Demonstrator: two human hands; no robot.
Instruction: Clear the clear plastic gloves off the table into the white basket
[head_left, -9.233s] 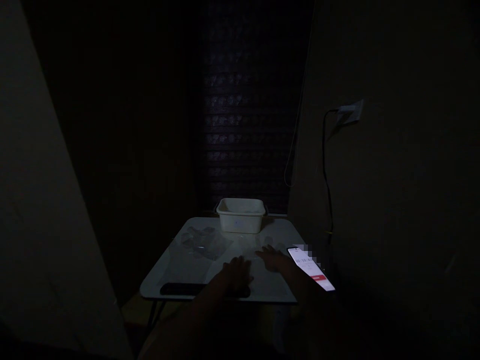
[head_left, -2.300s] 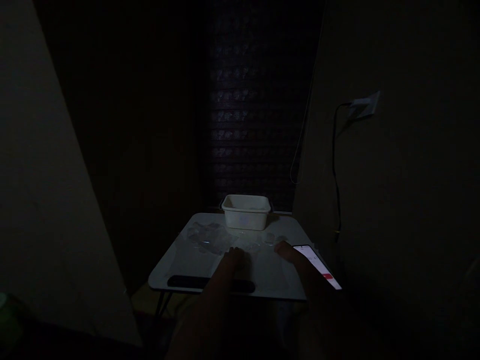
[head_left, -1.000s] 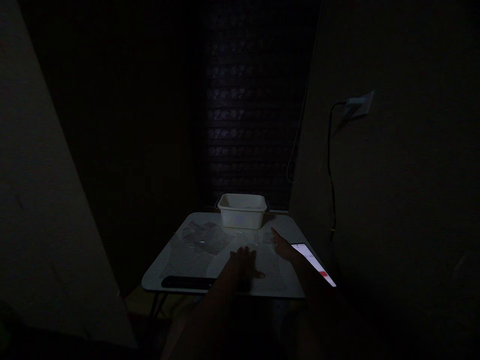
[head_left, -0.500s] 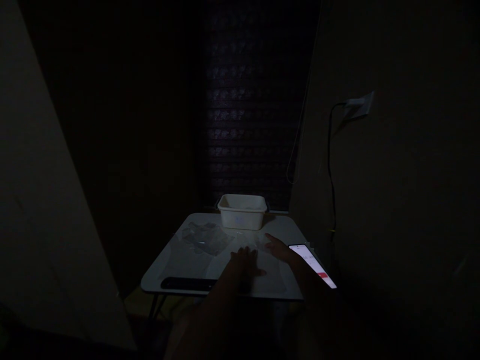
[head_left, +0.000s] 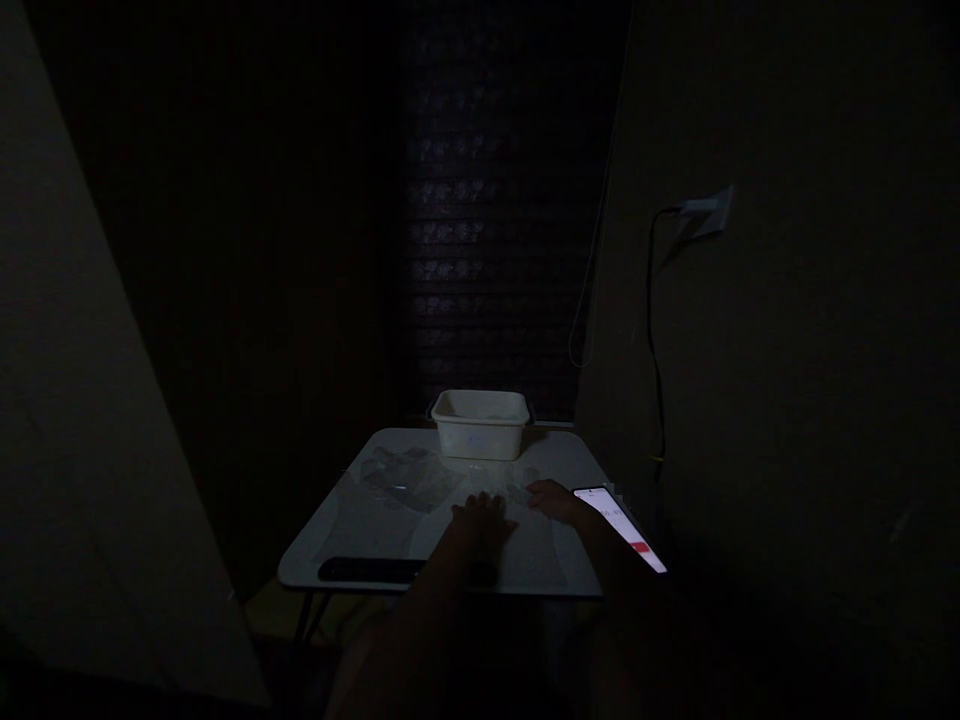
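One left hand (head_left: 482,515), fingers spread wide, reaches over a dim table (head_left: 559,447) beside crumpled clear film (head_left: 409,480) near a white tub (head_left: 480,438). Darkness hides whether the extended right hand (head_left: 553,500) grips anything; its forearm (head_left: 602,552), swept outward, could knock the lit phone (head_left: 627,530) off the table's right edge.

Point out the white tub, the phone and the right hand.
White tub (head_left: 480,437), head view: front wall.
Phone (head_left: 619,522), head view: lit screen.
Right hand (head_left: 554,501), head view: back of the hand.
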